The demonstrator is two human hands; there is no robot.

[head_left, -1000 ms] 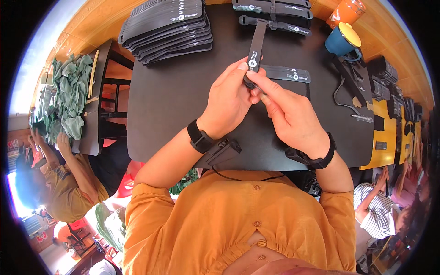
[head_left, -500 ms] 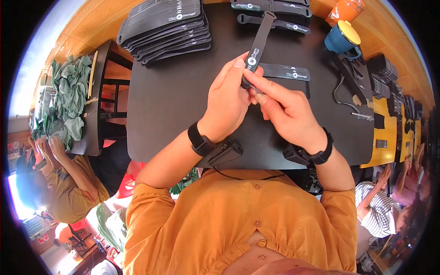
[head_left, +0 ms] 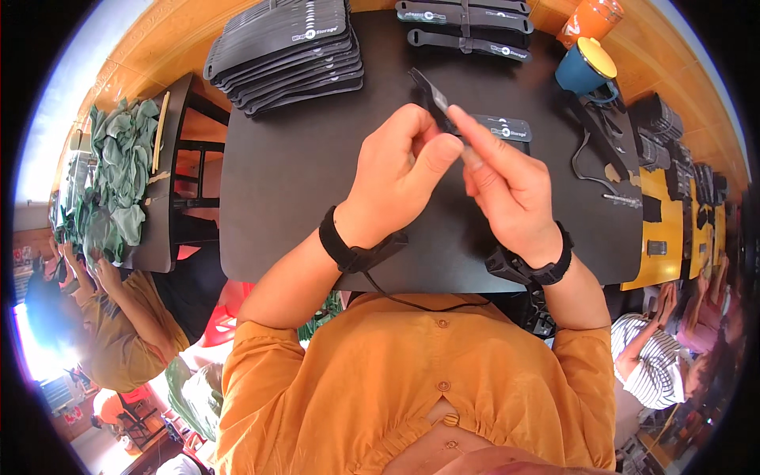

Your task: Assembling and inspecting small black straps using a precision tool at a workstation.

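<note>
A black hook-and-loop strap (head_left: 434, 95) with pale print is held up between my two hands above the dark table (head_left: 301, 166). My left hand (head_left: 388, 170) has its fingers curled round the strap's lower part, thumb pointing right. From the other side, my right hand (head_left: 513, 190) pinches at the strap, its index finger lying along it; the lower end is hidden by the fingers. Just beyond my right fingers, a flat black strap (head_left: 508, 129) lies on the table.
A tall stack of black straps (head_left: 289, 55) stands far left. Tied strap bundles (head_left: 467, 41) lie at the back, beside a blue mug (head_left: 584, 73) with a yellow lid and an orange container (head_left: 590, 22). Loose black straps (head_left: 594, 138) lie right. Other people sit on both sides.
The strap has tilted from leaning right to leaning left, with less of its length standing above my hands. My left fingers have curled more around it, and my right hand has shifted slightly right.
</note>
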